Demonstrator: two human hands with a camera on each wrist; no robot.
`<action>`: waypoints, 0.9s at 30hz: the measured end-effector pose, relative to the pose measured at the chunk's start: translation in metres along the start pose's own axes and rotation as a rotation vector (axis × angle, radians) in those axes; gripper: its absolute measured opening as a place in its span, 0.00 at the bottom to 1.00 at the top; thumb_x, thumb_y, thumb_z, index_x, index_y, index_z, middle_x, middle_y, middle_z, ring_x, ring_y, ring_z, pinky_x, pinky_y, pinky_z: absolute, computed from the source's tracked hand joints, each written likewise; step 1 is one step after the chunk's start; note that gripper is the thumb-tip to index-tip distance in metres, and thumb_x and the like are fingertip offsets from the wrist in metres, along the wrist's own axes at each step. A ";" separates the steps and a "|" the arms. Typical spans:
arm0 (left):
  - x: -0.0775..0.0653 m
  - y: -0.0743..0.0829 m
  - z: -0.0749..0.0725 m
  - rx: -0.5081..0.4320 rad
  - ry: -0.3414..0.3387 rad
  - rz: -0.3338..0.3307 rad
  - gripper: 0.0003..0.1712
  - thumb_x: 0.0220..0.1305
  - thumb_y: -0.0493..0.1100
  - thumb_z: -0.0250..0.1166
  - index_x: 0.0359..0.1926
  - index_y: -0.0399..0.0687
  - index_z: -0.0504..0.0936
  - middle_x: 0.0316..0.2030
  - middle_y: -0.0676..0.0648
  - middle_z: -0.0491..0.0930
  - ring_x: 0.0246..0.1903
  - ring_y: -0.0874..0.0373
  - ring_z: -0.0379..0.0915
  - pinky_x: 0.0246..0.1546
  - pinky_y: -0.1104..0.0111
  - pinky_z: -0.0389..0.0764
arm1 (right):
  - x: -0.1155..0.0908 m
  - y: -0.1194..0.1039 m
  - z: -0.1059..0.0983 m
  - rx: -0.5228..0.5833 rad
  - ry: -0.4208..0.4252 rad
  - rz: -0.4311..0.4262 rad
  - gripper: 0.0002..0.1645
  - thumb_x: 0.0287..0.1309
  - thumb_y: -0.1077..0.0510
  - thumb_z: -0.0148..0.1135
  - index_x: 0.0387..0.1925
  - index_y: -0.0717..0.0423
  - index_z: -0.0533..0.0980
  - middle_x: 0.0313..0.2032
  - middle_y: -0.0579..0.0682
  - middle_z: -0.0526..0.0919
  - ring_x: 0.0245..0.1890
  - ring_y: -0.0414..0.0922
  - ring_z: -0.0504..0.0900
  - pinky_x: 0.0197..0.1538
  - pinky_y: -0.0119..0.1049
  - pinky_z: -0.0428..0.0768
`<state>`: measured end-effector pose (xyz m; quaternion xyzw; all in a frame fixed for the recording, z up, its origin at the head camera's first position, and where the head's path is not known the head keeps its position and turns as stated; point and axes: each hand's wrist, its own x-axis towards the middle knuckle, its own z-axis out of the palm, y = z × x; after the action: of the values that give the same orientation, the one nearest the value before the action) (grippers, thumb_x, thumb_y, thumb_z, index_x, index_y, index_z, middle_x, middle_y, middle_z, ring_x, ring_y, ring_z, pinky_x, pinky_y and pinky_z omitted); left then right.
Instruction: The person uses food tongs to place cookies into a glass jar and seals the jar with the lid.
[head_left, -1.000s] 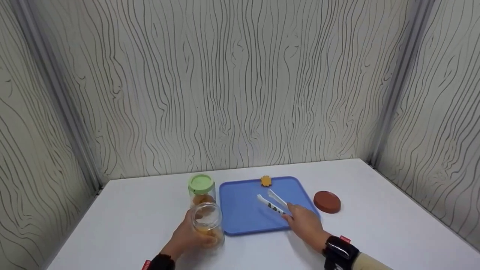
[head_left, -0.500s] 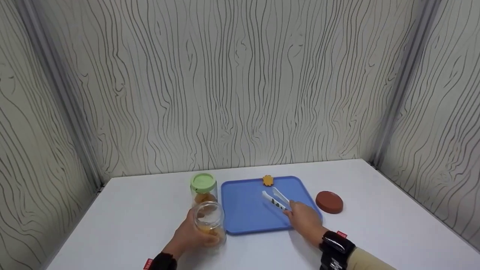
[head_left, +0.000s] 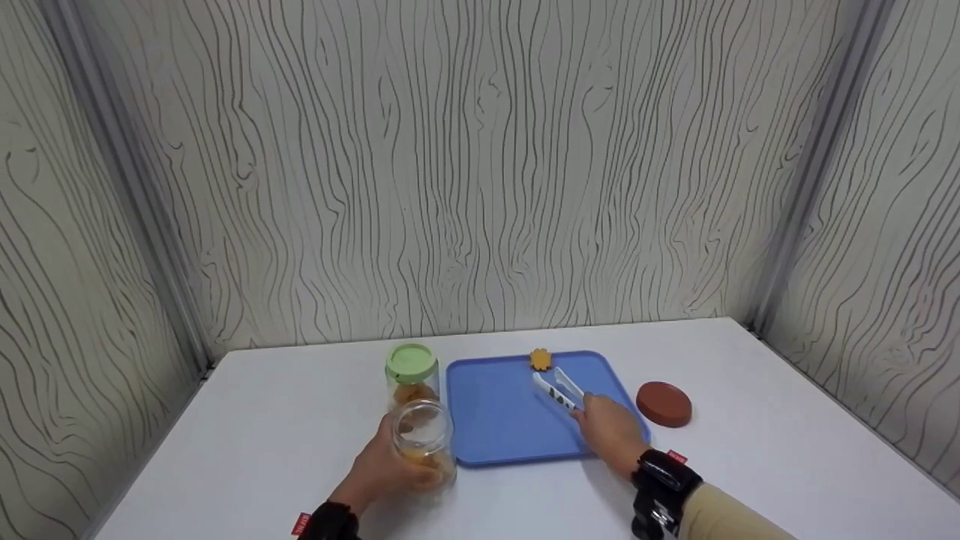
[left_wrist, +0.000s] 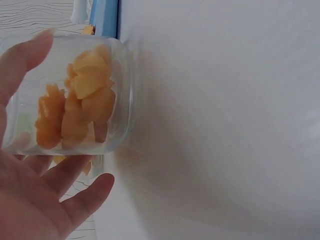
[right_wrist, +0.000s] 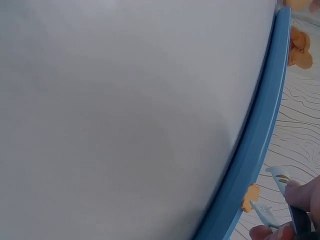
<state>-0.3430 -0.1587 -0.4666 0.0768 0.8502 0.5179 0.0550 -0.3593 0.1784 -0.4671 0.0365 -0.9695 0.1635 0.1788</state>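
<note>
My left hand (head_left: 390,466) grips a lidless clear glass jar (head_left: 424,431) at the tray's left front corner. Inside it, the left wrist view shows several orange and yellow cookie-like pieces (left_wrist: 90,85) heaped near the bottom; the thumb lies along the glass. My right hand (head_left: 611,431) pinches white tongs (head_left: 555,391) with dark leaf-like marks, held over the blue tray (head_left: 502,420). The tips of the tongs stand apart with nothing between them. Just beyond them, an orange flower-shaped piece (head_left: 540,358) sits at the tray's back rim.
Behind the held jar stands another clear jar with a green lid (head_left: 412,362) and brownish-orange pieces in it. A reddish-brown round lid (head_left: 664,403) lies right of the tray on the white table (head_left: 247,427). Wood-patterned panels (head_left: 480,187) enclose the back and sides.
The tongs in my right hand have moved away from me, bringing their tips nearer the flower-shaped piece. My left hand keeps its hold on the jar. The head view has shifted slightly.
</note>
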 end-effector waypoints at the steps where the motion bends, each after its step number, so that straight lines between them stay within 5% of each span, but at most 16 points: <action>1: 0.000 0.000 0.000 -0.003 0.001 0.009 0.63 0.36 0.47 0.84 0.68 0.33 0.54 0.60 0.33 0.69 0.60 0.36 0.64 0.61 0.42 0.64 | 0.001 0.000 0.000 0.001 -0.001 0.005 0.13 0.60 0.57 0.65 0.27 0.61 0.73 0.18 0.49 0.68 0.18 0.45 0.67 0.21 0.39 0.68; 15: -0.002 -0.003 -0.001 -0.032 -0.010 0.068 0.63 0.38 0.44 0.83 0.69 0.33 0.53 0.58 0.34 0.71 0.60 0.37 0.65 0.60 0.42 0.65 | 0.015 -0.002 0.007 -0.037 -0.010 0.034 0.15 0.60 0.57 0.65 0.25 0.62 0.74 0.18 0.52 0.72 0.18 0.46 0.69 0.21 0.44 0.71; 27: -0.001 -0.004 -0.001 -0.050 -0.021 0.046 0.63 0.36 0.46 0.83 0.69 0.35 0.54 0.60 0.36 0.70 0.60 0.38 0.65 0.60 0.42 0.64 | 0.022 -0.006 0.012 -0.077 -0.054 0.072 0.15 0.60 0.56 0.65 0.22 0.62 0.76 0.18 0.50 0.73 0.18 0.46 0.70 0.21 0.44 0.72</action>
<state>-0.3429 -0.1618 -0.4700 0.1003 0.8343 0.5394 0.0541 -0.3834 0.1686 -0.4676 -0.0009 -0.9803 0.1312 0.1479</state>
